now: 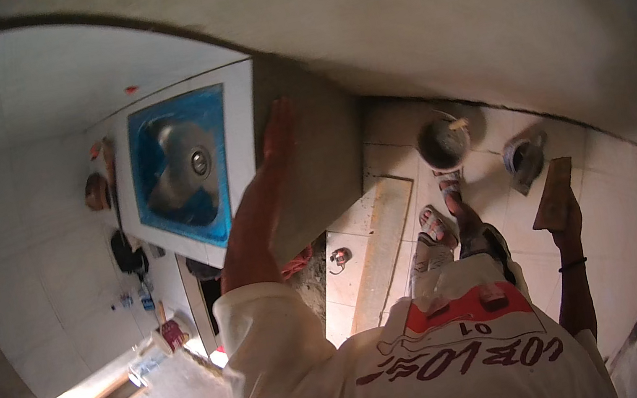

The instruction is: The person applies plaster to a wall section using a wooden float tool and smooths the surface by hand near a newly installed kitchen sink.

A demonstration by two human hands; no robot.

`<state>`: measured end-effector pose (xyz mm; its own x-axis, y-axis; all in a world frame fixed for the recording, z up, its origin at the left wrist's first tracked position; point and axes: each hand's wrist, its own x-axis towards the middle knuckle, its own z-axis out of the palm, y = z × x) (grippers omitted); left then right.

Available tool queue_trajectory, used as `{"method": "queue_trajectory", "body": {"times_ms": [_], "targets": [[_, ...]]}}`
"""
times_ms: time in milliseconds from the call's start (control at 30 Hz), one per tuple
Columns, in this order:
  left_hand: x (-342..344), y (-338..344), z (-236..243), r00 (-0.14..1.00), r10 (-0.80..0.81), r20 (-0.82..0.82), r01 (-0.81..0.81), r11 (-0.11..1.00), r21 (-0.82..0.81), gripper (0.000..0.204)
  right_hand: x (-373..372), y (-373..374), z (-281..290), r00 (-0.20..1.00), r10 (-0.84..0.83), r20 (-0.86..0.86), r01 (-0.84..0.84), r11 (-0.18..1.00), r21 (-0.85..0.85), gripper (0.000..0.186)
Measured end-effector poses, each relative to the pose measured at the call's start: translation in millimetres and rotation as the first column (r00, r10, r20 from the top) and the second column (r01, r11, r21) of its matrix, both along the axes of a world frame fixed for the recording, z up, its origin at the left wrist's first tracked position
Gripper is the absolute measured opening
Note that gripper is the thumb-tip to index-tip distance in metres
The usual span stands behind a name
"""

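My left hand [278, 131] lies with its fingers stretched out against the grey plastered side [318, 148] of a counter, near its top edge. On the counter's white tiled top [238, 102] sits a steel sink [174, 160] whose rim is covered in blue film. Off to the right, my right hand [568, 221] grips a wooden float [554, 193], held away from the counter above the floor. Its fingers are partly hidden by the board.
By my feet stands a bucket [444, 144] of grey material, with a second dark container [525, 161] to its right. A long board [383, 251] lies on the tiled floor beside a small red and black object [339, 260]. Tools [126, 254] rest beyond the sink.
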<state>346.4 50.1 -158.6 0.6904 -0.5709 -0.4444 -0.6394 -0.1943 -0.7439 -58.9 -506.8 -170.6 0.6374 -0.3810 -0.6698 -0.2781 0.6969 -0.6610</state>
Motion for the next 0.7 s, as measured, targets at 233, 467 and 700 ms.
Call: {"method": "queue_trajectory", "body": {"times_ms": [233, 467, 700], "targets": [[-80, 9, -2, 0.987, 0.037, -0.158, 0.007, 0.964, 0.266, 0.081, -62, 15, -10, 0.976, -0.208, -0.059, 0.214, 0.966, 0.143, 0.043], [-202, 87, -42, 0.872, 0.006, -0.490, 0.130, 0.961, 0.243, 0.069, -64, 34, -29, 0.995, -0.100, 0.001, 0.100, 0.995, 0.006, 0.042], [-74, 35, -45, 0.939, 0.002, -0.344, 0.015, 0.999, 0.048, 0.069, -19, 15, -27, 0.999, -0.025, -0.021, 0.026, 0.996, 0.084, 0.042]]}}
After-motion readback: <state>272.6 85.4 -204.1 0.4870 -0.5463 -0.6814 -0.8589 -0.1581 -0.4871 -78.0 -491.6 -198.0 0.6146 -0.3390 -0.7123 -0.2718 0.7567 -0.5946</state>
